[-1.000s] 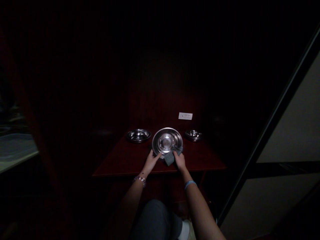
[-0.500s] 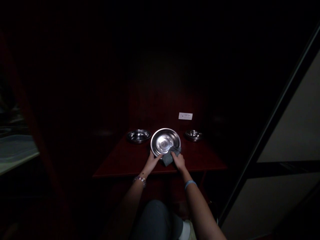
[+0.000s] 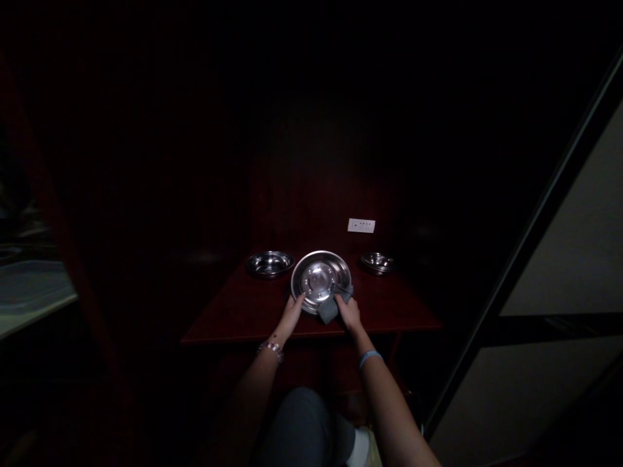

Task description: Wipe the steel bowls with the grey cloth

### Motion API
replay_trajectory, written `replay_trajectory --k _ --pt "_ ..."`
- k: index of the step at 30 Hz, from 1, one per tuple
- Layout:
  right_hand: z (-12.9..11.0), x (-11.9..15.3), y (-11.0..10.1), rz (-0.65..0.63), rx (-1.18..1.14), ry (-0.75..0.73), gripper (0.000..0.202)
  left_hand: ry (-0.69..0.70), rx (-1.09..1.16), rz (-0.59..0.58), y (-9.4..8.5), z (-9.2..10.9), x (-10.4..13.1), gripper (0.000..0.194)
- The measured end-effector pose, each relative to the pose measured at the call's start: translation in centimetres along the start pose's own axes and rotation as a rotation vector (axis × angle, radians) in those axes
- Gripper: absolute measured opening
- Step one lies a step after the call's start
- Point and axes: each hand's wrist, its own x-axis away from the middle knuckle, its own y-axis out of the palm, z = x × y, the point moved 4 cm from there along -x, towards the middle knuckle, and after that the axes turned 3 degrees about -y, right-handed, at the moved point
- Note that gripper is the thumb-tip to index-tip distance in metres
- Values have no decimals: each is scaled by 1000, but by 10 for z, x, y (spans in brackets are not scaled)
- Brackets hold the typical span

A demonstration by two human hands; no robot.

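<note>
A shiny steel bowl [image 3: 318, 275] is tilted with its inside facing me, above the dark red table [image 3: 233, 318]. My left hand [image 3: 291, 314] grips its lower left rim, thumb over the edge and fingers hidden behind. At the lower right rim, my right hand [image 3: 348, 312] is closed on a grey-green cloth [image 3: 329, 309], which lies against the bowl's edge. The right fingers are mostly hidden behind cloth and bowl.
More steel bowls [image 3: 270, 264] sit at the table's back left, and smaller steel bowls [image 3: 378, 262] at the back right. A white wall socket [image 3: 361, 226] is behind them. My knee [image 3: 302, 421] is below the table's front edge.
My left hand has slid a little left along the rim, its thumb shifting away from the cloth. The bowl has turned and shifted slightly left; the right hand stays almost in place.
</note>
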Motion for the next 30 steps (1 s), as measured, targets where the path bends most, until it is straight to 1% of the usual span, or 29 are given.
replay_trajectory --k 3,7,10,16,19,25,30 --pt "1 -1 0 6 -19 2 43 -29 51 23 1 -1 0 59" --pt "1 -2 0 7 -25 0 42 10 3 33 2 5 2 64" --pt "0 -1 -1 7 -19 -2 42 21 -20 27 2 8 4 68" --pt "-1 0 -2 15 -30 3 42 -21 -64 -6 3 11 10 85" --pt "0 -1 -1 9 -26 1 42 -21 -62 -11 4 12 11 90" --pt "1 -2 -1 12 0 7 44 -2 -42 -16 5 15 11 88" --pt "2 -2 0 17 12 -1 44 -2 -54 -26 4 11 10 90"
